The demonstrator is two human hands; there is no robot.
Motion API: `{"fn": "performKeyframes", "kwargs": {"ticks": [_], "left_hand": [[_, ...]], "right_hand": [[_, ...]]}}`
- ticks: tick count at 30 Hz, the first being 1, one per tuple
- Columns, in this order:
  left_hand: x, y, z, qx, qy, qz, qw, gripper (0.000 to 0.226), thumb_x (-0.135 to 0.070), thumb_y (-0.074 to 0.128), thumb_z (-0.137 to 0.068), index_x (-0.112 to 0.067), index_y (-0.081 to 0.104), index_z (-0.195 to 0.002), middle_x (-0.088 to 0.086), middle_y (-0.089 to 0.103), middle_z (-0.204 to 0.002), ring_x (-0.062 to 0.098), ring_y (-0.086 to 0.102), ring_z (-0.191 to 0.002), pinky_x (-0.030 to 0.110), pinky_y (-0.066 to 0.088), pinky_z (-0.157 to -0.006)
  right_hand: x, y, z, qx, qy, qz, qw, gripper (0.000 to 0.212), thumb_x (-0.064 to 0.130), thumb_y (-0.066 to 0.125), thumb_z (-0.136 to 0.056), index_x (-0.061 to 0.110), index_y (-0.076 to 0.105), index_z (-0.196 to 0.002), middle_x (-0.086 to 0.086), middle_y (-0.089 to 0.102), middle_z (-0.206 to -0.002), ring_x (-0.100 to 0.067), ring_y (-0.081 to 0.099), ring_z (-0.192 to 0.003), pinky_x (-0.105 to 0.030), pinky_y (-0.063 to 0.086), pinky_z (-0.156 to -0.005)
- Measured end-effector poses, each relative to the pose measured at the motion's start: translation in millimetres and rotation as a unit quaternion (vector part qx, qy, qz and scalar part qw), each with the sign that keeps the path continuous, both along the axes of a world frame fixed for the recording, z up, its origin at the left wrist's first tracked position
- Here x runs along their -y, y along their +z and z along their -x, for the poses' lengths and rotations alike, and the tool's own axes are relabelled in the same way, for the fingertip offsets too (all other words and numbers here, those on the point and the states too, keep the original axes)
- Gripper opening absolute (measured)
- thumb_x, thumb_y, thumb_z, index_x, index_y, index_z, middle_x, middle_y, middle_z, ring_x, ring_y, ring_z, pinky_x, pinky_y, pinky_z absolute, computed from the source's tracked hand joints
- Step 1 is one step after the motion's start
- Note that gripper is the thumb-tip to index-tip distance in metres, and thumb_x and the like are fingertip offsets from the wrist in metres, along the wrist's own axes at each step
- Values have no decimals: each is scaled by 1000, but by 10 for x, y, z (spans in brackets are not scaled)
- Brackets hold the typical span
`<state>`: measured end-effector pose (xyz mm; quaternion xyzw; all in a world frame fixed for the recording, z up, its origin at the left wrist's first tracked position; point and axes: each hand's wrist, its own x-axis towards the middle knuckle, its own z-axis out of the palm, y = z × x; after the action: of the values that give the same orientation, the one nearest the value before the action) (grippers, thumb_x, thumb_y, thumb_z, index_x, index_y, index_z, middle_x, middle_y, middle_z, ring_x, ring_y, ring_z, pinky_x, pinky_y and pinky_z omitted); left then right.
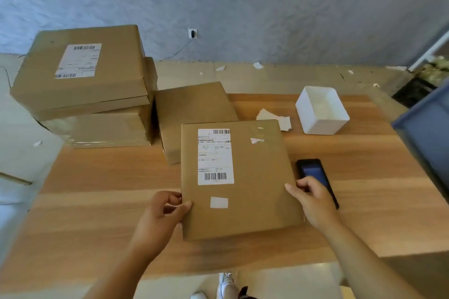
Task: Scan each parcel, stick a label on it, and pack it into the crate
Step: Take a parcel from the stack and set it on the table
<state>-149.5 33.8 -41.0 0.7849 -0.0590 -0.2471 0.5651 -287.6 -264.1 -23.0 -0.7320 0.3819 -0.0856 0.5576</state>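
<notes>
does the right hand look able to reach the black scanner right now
Probably yes, once it lets go: the right hand grips the parcel by its edge, and the scanner lies right beside it, nothing between.

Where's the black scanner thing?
In the head view, the black scanner lies on the wooden table, just right of the held parcel, partly hidden by the right hand.

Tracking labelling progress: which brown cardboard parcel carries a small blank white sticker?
The flat brown cardboard parcel held between left hand and right hand; stacked parcels behind show none.
</notes>
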Motion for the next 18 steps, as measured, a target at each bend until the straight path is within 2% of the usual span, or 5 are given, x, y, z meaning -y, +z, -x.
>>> {"fn": "performKeyframes", "kwargs": {"ticks": [3, 7, 10, 14, 18], "left_hand": [[-195, -175, 213, -23, -41, -31, 998, 22, -22, 71, -81, -21, 55, -66, -13, 68, -100, 14, 69, -81, 44, 56, -75], [-331, -329, 367, -38, -81, -67, 994, 24, -19, 70, -81, -28, 52, -67, -16, 68, -102, 18, 69, -79, 49, 55, -78], [-292, -358, 388, -32, -89, -86, 992, 22, -23, 71, -80, -27, 52, -70, -14, 68, -99, 13, 68, -73, 40, 55, -71], [-163, -370, 377, -1, -101, -163, 982, 23, -28, 68, -81, -20, 48, -78, -7, 63, -99, 5, 65, -74, 23, 42, -58], [-24, -303, 313, 6, -86, -237, 968, 23, -31, 68, -79, -19, 49, -79, -5, 59, -94, 14, 60, -76, 28, 40, -58]], "right_hand": [[-145, -139, 290, -33, -16, 10, 999, 24, 27, 70, -84, 11, 56, -73, 0, 62, -72, -20, 61, -69, -31, 44, -60], [-248, -316, 462, -101, -7, 21, 995, 22, 27, 70, -85, 15, 53, -75, 1, 59, -75, -14, 58, -70, -28, 40, -60], [-268, -426, 456, -166, 17, 54, 985, 18, 34, 65, -88, 21, 53, -82, 2, 61, -83, -13, 57, -75, -28, 42, -61], [-226, -493, 374, -219, 75, 86, 969, 18, 40, 58, -91, 24, 50, -94, 1, 62, -82, -15, 59, -74, -32, 47, -66], [-60, -444, 298, -258, 149, 112, 948, 20, 48, 56, -89, 30, 48, -86, 6, 61, -86, -11, 59, -76, -28, 46, -60]]}}
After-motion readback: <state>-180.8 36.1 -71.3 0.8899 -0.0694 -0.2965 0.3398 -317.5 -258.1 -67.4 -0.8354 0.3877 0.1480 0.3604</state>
